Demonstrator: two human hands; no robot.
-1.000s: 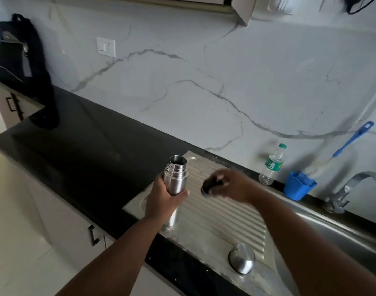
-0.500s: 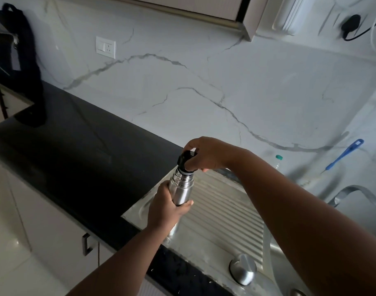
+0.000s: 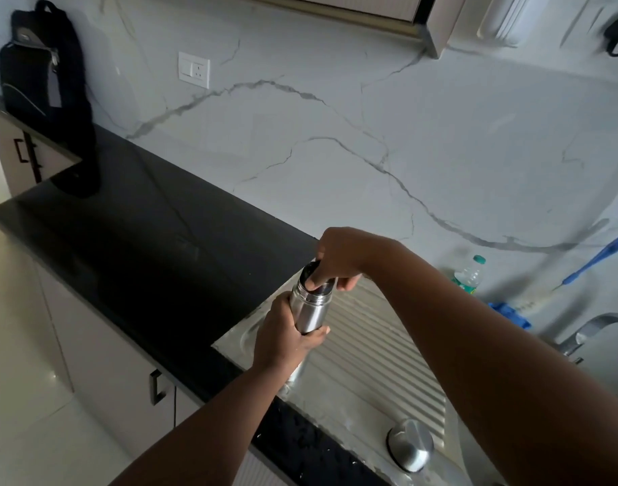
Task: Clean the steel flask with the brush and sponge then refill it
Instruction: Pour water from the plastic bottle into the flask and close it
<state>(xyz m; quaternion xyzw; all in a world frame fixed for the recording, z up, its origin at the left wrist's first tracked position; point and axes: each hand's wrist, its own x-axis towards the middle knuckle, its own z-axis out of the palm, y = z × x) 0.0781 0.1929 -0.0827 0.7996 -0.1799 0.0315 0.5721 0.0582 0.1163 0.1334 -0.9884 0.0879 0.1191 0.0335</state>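
The steel flask [image 3: 309, 310] stands upright on the ribbed steel drainboard [image 3: 377, 363]. My left hand [image 3: 283, 336] grips its body around the middle. My right hand [image 3: 342, 256] comes from above and holds the black stopper [image 3: 309, 270] in the flask's mouth, fingers curled round it. The blue-handled bottle brush [image 3: 596, 259] stands in a blue holder [image 3: 509, 312] against the back wall, partly hidden by my right arm. No sponge is in view.
A steel cup lid [image 3: 411, 445] lies upside down near the drainboard's front edge. A small plastic water bottle [image 3: 470, 273] stands by the wall. The tap [image 3: 591, 329] curves over the sink at the right. A black bag [image 3: 46, 85] sits on the dark counter [image 3: 142, 233] far left.
My right hand carried the black stopper from the right onto the flask's mouth and now presses lower on it. My left hand kept its grip on the flask.
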